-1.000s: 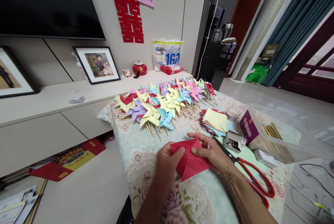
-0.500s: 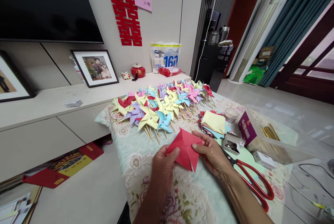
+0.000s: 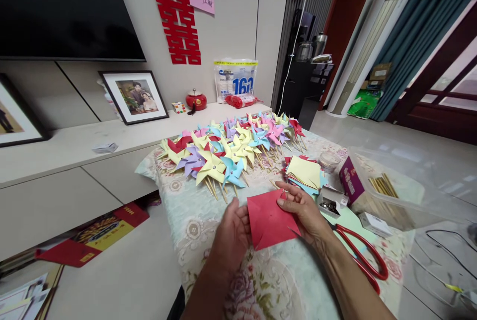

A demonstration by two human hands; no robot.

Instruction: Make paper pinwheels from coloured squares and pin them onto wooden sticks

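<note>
A square of red paper [image 3: 273, 221], with slits cut in from its corners, is held above the flowered tablecloth. My right hand [image 3: 302, 210] pinches its upper right corner between thumb and fingers. Beside the left edge of the paper is my left hand [image 3: 233, 233], open, its fingers apart and the tips close to or just behind the sheet; whether they touch it I cannot tell. Red-handled scissors [image 3: 367, 253] lie right of my right forearm, blades partly hidden. Beyond my hands stand many paper pinwheels [image 3: 212, 167] on wooden sticks.
A stack of coloured paper squares [image 3: 303, 173] lies past my right hand. Near it are a small box of metal fasteners [image 3: 330, 205], a white box [image 3: 374, 224] and a clear plastic bin [image 3: 406, 200] holding sticks. Behind the table runs a white cabinet [image 3: 74, 153] with framed photos.
My left hand has let go of the red paper and opened. The sheet has turned from a diamond position to a nearly square one, with my right hand now pinching a corner.
</note>
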